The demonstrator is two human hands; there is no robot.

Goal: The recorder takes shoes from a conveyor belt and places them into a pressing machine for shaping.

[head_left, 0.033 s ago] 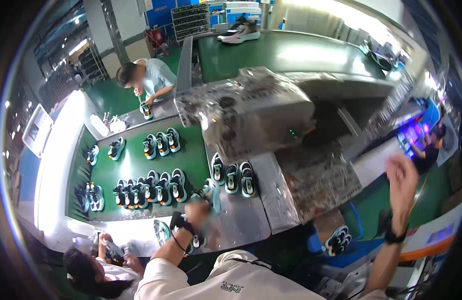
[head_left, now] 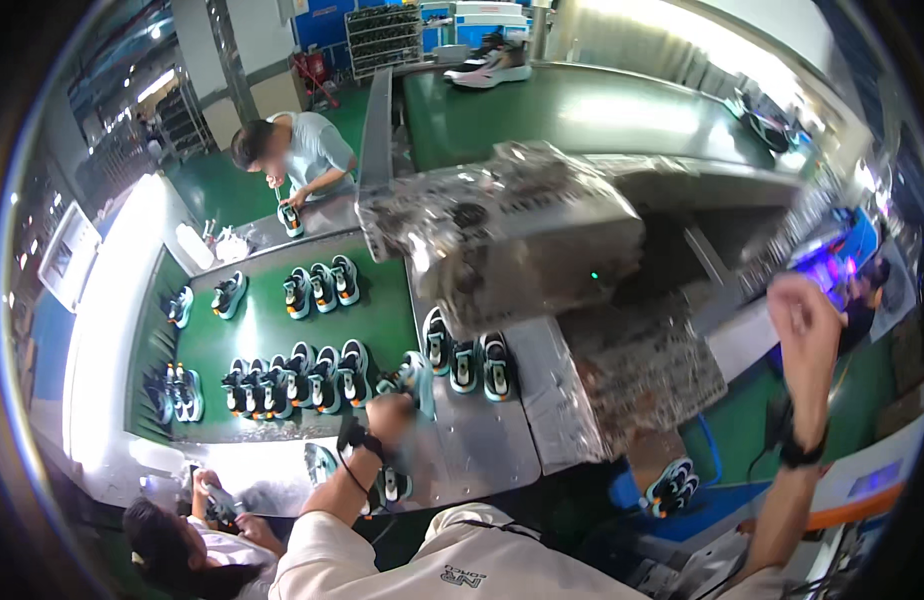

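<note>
Near the front edge of the metal table, my left hand (head_left: 390,420) is closed round a sneaker (head_left: 416,378) with a pale teal sole, which it holds tilted. That hand is partly blurred. A short row of black-and-teal sneakers (head_left: 464,362) stands just right of it on the metal top. My right hand (head_left: 808,312) is raised at the far right, away from the shoes. Its fingers are curled into a pinch, and whatever may be in them is too small to make out.
Several sneakers (head_left: 327,377) stand in rows on the green conveyor (head_left: 197,345). A foil-wrapped machine (head_left: 522,235) blocks the middle. More sneakers (head_left: 672,487) sit low at right. One person (head_left: 307,150) works across the conveyor, another (head_left: 207,545) at near left, a third (head_left: 864,300) at far right.
My right hand has risen a little, its fingers still curled. The sneaker in my left hand has shifted slightly left.
</note>
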